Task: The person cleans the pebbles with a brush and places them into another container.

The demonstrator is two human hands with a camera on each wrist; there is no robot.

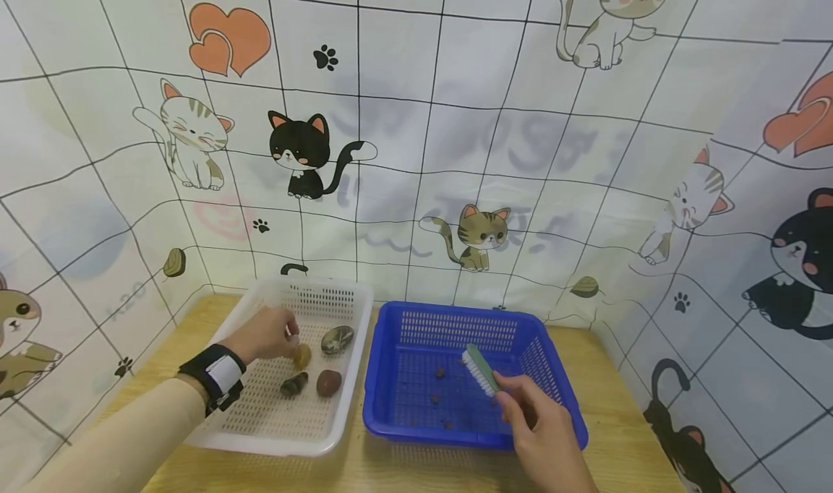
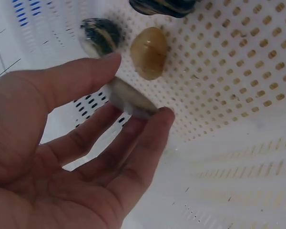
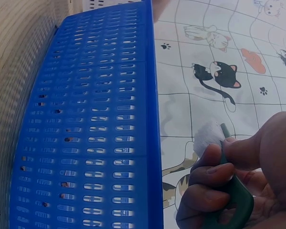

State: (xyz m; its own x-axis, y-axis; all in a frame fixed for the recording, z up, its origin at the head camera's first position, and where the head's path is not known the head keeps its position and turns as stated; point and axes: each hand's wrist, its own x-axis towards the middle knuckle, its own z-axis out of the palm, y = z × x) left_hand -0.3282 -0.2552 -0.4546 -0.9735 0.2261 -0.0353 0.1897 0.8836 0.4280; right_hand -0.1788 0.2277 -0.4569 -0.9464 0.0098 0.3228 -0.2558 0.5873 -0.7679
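Observation:
My left hand [image 1: 270, 334] is over the white basket [image 1: 286, 446]. Between its thumb and fingertips it pinches a flat greyish stone [image 2: 131, 100], which the hand hides in the head view. Below and beside that hand lie a yellow stone [image 1: 301, 357], a dark stone [image 1: 294, 384], a reddish-brown stone [image 1: 328, 383] and a mottled stone [image 1: 337, 340]. My right hand [image 1: 543, 424] grips a green-handled scrub brush [image 1: 479, 370] with white bristles [image 3: 210, 136], held above the right part of the blue basket [image 1: 449, 437].
Small brown bits [image 1: 440, 372] are scattered on the blue basket's floor. Both baskets stand side by side on a wooden table [image 1: 608, 399]. A cat-printed sheet [image 1: 403, 153] rises behind them and along both sides.

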